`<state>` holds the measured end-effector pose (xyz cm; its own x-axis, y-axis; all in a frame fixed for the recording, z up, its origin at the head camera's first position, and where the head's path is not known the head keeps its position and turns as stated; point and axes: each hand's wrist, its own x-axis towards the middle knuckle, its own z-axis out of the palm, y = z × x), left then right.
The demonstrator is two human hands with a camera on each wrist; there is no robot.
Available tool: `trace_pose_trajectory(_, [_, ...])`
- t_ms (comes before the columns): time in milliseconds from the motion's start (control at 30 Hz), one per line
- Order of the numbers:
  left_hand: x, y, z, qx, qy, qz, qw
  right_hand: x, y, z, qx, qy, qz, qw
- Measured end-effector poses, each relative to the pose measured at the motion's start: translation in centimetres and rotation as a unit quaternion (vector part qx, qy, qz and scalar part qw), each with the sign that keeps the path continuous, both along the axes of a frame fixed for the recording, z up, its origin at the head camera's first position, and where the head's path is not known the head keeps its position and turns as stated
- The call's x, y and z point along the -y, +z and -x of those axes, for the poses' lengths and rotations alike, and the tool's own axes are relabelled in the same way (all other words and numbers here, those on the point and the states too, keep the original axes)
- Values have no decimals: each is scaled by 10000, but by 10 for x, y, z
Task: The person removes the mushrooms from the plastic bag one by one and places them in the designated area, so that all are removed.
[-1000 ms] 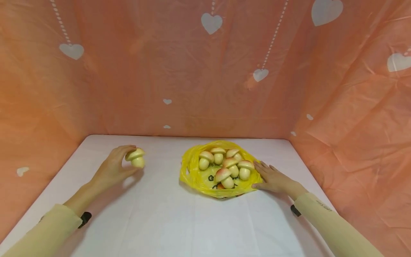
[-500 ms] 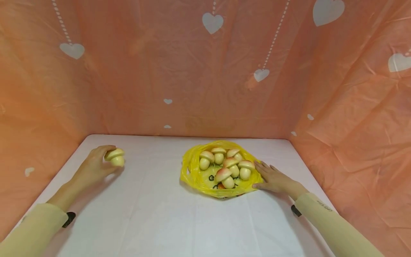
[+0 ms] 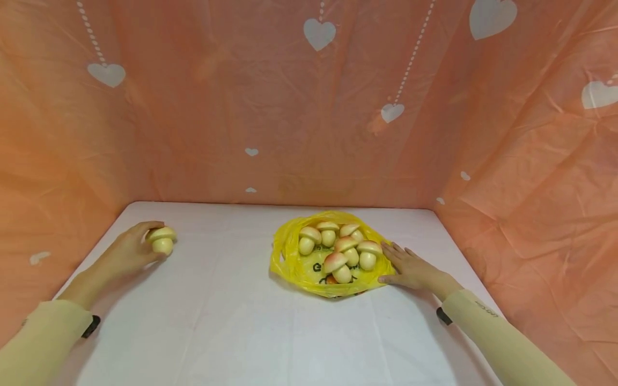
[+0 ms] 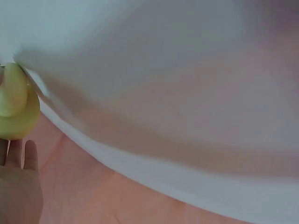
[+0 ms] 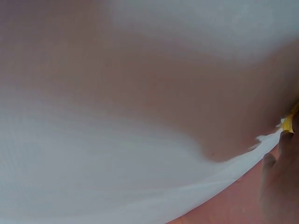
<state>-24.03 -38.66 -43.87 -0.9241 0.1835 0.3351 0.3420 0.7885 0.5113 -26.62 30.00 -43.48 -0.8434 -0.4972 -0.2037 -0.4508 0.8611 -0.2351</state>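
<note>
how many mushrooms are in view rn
7. One mushroom is in the left hand; six lie in the yellow bag: three along the back, two right of centre, one at the front. The bag's folds might hide more.

Wrist-view hands (image 4: 19, 193) (image 5: 282, 186) — cropped, lettering (image 3: 317, 267) partly hidden

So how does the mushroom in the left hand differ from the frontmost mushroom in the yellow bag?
The held mushroom is pinched by the left hand, outside the yellow bag; the frontmost mushroom lies inside it. The held mushroom is about upright; the frontmost mushroom tilts, cap leftward. The held mushroom's visible cap looks yellowish; the frontmost mushroom's has a reddish blush. Both have a rounded cap on a thick pale stem.
</note>
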Motion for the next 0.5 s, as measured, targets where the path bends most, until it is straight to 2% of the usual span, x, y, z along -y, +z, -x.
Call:
trace_pose_trajectory(233, [3, 0, 0, -366, -358, 125, 9986, -1, 0, 0, -59, 12, 28, 10000])
trace_pose_trajectory(333, [3, 0, 0, -498, -400, 212, 9977, -1, -1, 0, -70, 17, 30, 10000])
trace_pose_trajectory(500, [2, 3, -1, -149, -309, 242, 9991, -1, -1, 0, -82, 14, 60, 9999])
